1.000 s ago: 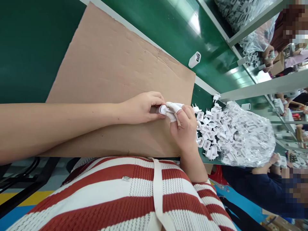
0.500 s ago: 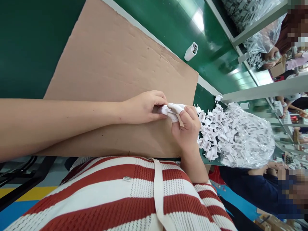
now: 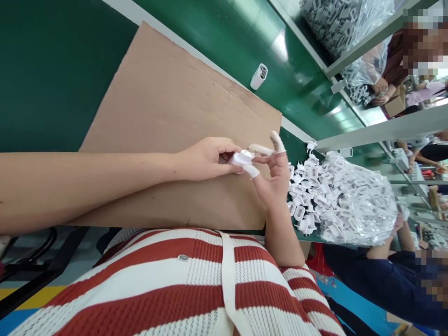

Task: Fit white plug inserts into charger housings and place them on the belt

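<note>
Left hand [image 3: 206, 158] and right hand [image 3: 275, 172] pinch a white plug [image 3: 241, 158] near the cardboard's [image 3: 161, 102] right edge. Adjusting it probably calls for steadiness next.

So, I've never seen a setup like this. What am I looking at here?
There's no machine here, just a person working with two hands, seen by a camera worn on the head, looking forward and down. The left hand holds a white plastic piece; the right hand, with white finger covers, grips its other end. Below them a cardboard sheet lies on a green table. Beside the right hand are loose white plug parts and a clear bag of more. Beyond the cardboard stands a white housing.
</note>
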A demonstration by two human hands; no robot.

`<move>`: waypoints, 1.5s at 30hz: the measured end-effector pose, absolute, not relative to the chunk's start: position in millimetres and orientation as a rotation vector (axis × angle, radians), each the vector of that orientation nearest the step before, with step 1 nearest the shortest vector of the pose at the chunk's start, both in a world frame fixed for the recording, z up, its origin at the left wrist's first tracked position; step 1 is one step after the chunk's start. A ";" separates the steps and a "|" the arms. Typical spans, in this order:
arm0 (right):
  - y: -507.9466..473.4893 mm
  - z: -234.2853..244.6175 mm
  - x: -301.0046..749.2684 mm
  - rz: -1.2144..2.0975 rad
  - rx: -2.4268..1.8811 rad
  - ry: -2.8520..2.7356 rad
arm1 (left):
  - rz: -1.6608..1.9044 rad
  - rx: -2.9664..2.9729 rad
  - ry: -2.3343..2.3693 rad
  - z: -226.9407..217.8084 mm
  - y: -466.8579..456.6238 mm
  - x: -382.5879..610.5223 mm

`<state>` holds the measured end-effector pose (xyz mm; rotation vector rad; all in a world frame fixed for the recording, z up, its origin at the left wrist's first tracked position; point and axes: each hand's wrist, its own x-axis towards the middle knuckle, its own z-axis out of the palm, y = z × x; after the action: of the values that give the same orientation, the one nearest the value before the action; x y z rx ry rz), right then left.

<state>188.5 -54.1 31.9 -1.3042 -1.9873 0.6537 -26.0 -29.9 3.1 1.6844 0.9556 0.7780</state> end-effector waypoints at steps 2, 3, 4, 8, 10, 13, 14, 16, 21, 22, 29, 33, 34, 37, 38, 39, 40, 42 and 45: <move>-48.6 34.5 204.3 0.630 -1.281 -1.968 | 0.787 1.570 0.966 3.4 -33.4 -26.6; -46.0 35.7 213.9 0.549 -1.318 -1.987 | 0.797 1.525 0.974 3.2 -35.5 -26.7; -43.6 36.7 223.9 0.445 -1.397 -2.011 | 0.817 1.491 0.988 3.2 -37.3 -26.9; -36.0 35.7 256.7 0.132 -1.881 -2.075 | 0.961 1.449 1.111 12.2 -30.6 -31.8; -32.5 32.7 263.2 0.132 -2.011 -2.082 | 1.036 1.457 1.210 23.7 -12.3 -39.4; -28.4 29.4 263.0 0.166 -2.031 -2.088 | 1.079 1.519 1.464 40.7 34.4 -58.4; -27.7 29.0 262.2 0.152 -2.036 -2.086 | 1.088 1.543 1.569 43.6 53.3 -66.5; -27.5 29.1 262.0 0.107 -2.078 -2.070 | 1.108 1.583 1.735 43.3 91.5 -84.5; -26.1 29.1 267.4 0.256 -2.071 -1.957 | 0.932 1.611 1.862 27.7 155.8 -118.9; -25.0 29.1 267.3 0.293 -2.012 -1.900 | 0.895 1.576 1.908 25.8 159.5 -119.1; -23.7 35.1 242.2 0.845 -1.374 -1.344 | 1.246 1.870 1.995 16.0 150.1 -68.8; -31.3 45.0 228.5 1.135 -1.217 -1.166 | 0.842 1.814 2.022 7.8 167.6 -52.4; -32.9 47.3 227.6 1.194 -1.197 -1.142 | 0.786 1.817 2.031 7.6 170.3 -51.1; -35.9 51.9 228.9 1.378 -1.137 -1.087 | 0.822 1.984 1.914 13.1 157.6 -46.1; -36.4 52.9 229.7 1.430 -1.120 -1.066 | 0.858 2.048 1.830 16.2 144.8 -43.0; -36.9 53.7 230.2 1.470 -1.107 -1.047 | 0.883 2.098 1.722 19.4 128.1 -39.3; -37.4 54.5 230.4 1.500 -1.096 -1.033 | 0.897 2.133 1.603 22.5 108.1 -35.3; -39.1 56.4 229.3 1.558 -1.068 -1.037 | 0.886 2.165 1.360 27.3 63.0 -27.7; -42.5 59.3 225.2 1.608 -1.039 -1.085 | 0.754 2.209 1.185 29.2 2.3 -20.3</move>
<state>225.2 -42.5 59.3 -1.0390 -1.0854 1.6077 -20.3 2.3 29.2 2.2094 1.1855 0.7536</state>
